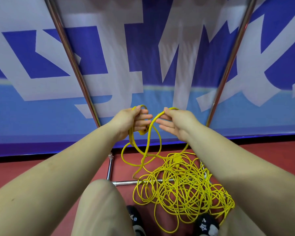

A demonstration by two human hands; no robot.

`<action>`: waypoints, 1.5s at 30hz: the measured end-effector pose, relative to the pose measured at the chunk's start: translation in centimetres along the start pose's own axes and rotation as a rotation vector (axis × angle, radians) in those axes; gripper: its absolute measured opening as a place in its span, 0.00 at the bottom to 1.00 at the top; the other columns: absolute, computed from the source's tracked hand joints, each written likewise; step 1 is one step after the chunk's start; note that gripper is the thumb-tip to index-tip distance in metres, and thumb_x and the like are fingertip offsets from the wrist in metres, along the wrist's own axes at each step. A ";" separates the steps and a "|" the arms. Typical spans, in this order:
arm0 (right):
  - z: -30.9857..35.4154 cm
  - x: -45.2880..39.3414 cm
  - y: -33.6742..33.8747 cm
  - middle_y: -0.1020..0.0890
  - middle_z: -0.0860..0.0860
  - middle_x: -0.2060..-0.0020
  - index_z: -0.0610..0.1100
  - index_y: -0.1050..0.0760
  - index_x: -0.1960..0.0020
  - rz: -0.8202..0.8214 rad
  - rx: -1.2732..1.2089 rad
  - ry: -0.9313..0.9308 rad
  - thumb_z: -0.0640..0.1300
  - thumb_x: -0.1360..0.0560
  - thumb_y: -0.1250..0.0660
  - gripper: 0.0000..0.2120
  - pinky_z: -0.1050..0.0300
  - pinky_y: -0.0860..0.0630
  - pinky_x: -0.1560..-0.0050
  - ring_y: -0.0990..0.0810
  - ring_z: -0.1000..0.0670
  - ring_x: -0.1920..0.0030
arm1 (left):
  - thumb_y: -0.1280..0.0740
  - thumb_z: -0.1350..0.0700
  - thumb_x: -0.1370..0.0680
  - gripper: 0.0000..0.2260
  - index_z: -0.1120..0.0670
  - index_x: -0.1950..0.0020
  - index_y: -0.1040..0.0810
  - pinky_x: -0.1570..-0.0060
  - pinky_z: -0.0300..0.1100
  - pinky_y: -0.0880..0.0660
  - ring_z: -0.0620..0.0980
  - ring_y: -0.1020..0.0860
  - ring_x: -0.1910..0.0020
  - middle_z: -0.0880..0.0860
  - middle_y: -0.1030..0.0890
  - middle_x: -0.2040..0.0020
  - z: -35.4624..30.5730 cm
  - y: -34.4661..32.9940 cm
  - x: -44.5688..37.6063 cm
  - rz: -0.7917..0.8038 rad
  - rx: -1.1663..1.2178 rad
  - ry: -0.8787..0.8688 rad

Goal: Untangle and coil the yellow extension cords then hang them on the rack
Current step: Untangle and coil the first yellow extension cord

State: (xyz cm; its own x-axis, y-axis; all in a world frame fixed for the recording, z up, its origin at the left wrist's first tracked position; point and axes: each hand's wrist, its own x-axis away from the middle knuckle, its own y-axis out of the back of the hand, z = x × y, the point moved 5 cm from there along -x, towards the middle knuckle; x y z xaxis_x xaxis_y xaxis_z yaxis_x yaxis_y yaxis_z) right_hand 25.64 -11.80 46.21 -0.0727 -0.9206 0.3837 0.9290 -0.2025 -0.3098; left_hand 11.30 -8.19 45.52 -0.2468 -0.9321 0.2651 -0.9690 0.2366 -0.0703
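Observation:
A tangled heap of yellow extension cord (182, 189) lies on the red floor between my feet and the rack's base. My left hand (134, 119) holds a few loops of the cord, which hang down from its fingers. My right hand (174, 122) pinches a strand of the same cord between thumb and forefinger, its other fingers stretched out. That strand runs down in an arc to the heap. A yellow plug block (176, 159) sits on top of the heap. The rack's two metal uprights (70, 53) rise left and right of my hands.
A blue and white banner (32, 108) stands right behind the rack. The rack's metal base bars (110, 169) lie on the floor under the heap. My knee (99, 201) and my black shoes (206, 223) are at the bottom, next to the cord.

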 end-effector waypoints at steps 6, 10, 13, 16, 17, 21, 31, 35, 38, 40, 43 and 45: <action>1.9 -0.6 -0.1 0.22 0.43 0.40 0.42 0.32 0.58 -0.081 -0.201 -0.076 0.40 0.18 0.45 0.10 0.54 0.26 0.49 0.23 0.45 0.39 | 0.47 0.52 0.17 0.13 0.55 0.49 0.24 0.55 0.40 0.23 0.46 0.17 0.59 0.49 0.16 0.58 0.7 -1.0 0.7 0.113 -0.200 -0.025; 2.7 -0.9 -0.4 0.24 0.43 0.38 0.41 0.32 0.58 -0.075 -0.227 -0.088 0.39 0.18 0.46 0.11 0.54 0.26 0.48 0.23 0.45 0.38 | 0.46 0.52 0.17 0.13 0.53 0.49 0.22 0.56 0.41 0.23 0.45 0.19 0.58 0.49 0.19 0.56 0.4 -1.4 0.9 0.131 -0.253 -0.040; 3.2 -0.8 -0.7 0.24 0.42 0.37 0.40 0.32 0.59 -0.042 -0.241 -0.059 0.40 0.18 0.46 0.12 0.52 0.26 0.46 0.24 0.44 0.37 | 0.45 0.53 0.17 0.12 0.56 0.48 0.23 0.64 0.40 0.22 0.46 0.21 0.60 0.50 0.21 0.58 -0.1 -1.6 0.9 0.113 -0.287 -0.057; 3.0 -0.8 -0.8 0.23 0.41 0.39 0.40 0.31 0.56 0.021 -0.186 -0.005 0.41 0.19 0.44 0.09 0.53 0.25 0.49 0.23 0.44 0.40 | 0.46 0.55 0.17 0.11 0.56 0.51 0.25 0.69 0.41 0.21 0.46 0.23 0.63 0.51 0.25 0.61 -0.3 -1.5 0.7 0.077 -0.277 -0.058; 2.6 -0.8 -0.7 0.22 0.41 0.41 0.41 0.30 0.54 0.035 -0.114 0.005 0.42 0.19 0.43 0.07 0.55 0.23 0.53 0.21 0.45 0.43 | 0.46 0.55 0.17 0.11 0.56 0.53 0.26 0.69 0.42 0.21 0.45 0.23 0.65 0.51 0.26 0.62 -0.4 -1.4 0.5 0.057 -0.257 -0.055; -0.2 0.0 -0.2 0.21 0.44 0.53 0.43 0.28 0.52 0.102 0.505 0.066 0.46 0.21 0.39 0.07 0.59 0.25 0.59 0.20 0.50 0.59 | 0.46 0.55 0.17 0.12 0.55 0.56 0.28 0.67 0.45 0.20 0.43 0.21 0.71 0.51 0.26 0.63 -0.3 -0.5 0.0 -0.013 -0.147 -0.042; -3.7 0.2 -1.2 0.22 0.51 0.67 0.45 0.29 0.56 0.278 0.881 0.295 0.39 0.23 0.36 0.05 0.67 0.29 0.69 0.24 0.59 0.71 | 0.47 0.54 0.16 0.13 0.56 0.54 0.27 0.69 0.42 0.20 0.45 0.18 0.70 0.53 0.23 0.61 -0.6 1.2 -0.7 -0.127 0.127 -0.005; -3.0 0.3 -1.8 0.21 0.51 0.66 0.48 0.31 0.58 0.288 0.635 0.190 0.41 0.21 0.38 0.07 0.65 0.24 0.68 0.23 0.58 0.74 | 0.48 0.54 0.16 0.13 0.57 0.53 0.27 0.67 0.41 0.20 0.46 0.17 0.68 0.55 0.21 0.57 -0.5 1.0 -0.8 -0.083 0.116 -0.006; -1.7 0.2 -1.9 0.21 0.49 0.64 0.46 0.31 0.57 0.220 0.388 0.104 0.42 0.21 0.39 0.06 0.61 0.22 0.65 0.20 0.54 0.69 | 0.48 0.54 0.16 0.13 0.58 0.51 0.27 0.68 0.41 0.19 0.47 0.17 0.67 0.56 0.20 0.55 0.0 0.7 -0.8 -0.057 0.096 0.016; -1.1 -0.3 -1.6 0.21 0.47 0.63 0.44 0.31 0.57 0.146 0.197 0.024 0.41 0.21 0.39 0.06 0.59 0.22 0.63 0.19 0.49 0.61 | 0.48 0.54 0.16 0.13 0.58 0.51 0.27 0.67 0.42 0.19 0.49 0.17 0.66 0.57 0.19 0.54 0.2 0.2 -0.8 -0.021 0.090 0.026; -0.9 -1.0 -1.3 0.21 0.46 0.64 0.42 0.30 0.58 0.059 0.004 -0.089 0.40 0.20 0.40 0.08 0.58 0.22 0.64 0.21 0.46 0.53 | 0.48 0.54 0.16 0.13 0.58 0.51 0.27 0.68 0.41 0.21 0.47 0.18 0.69 0.54 0.16 0.62 0.3 -0.3 -0.7 0.004 0.041 0.027; -0.8 -1.4 -1.0 0.22 0.45 0.64 0.41 0.30 0.58 0.027 -0.039 -0.117 0.39 0.20 0.41 0.08 0.56 0.22 0.59 0.21 0.45 0.51 | 0.47 0.54 0.16 0.14 0.58 0.49 0.25 0.63 0.42 0.20 0.47 0.18 0.68 0.52 0.16 0.65 0.4 -0.6 -0.7 0.023 -0.026 0.025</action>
State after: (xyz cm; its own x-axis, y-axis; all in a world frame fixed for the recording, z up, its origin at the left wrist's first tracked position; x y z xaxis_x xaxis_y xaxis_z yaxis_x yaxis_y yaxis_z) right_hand 24.50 -10.60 45.34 -0.0027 -0.8814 0.4724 0.9150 -0.1927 -0.3544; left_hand 12.06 -7.83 45.02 -0.2683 -0.9195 0.2874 -0.9629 0.2647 -0.0521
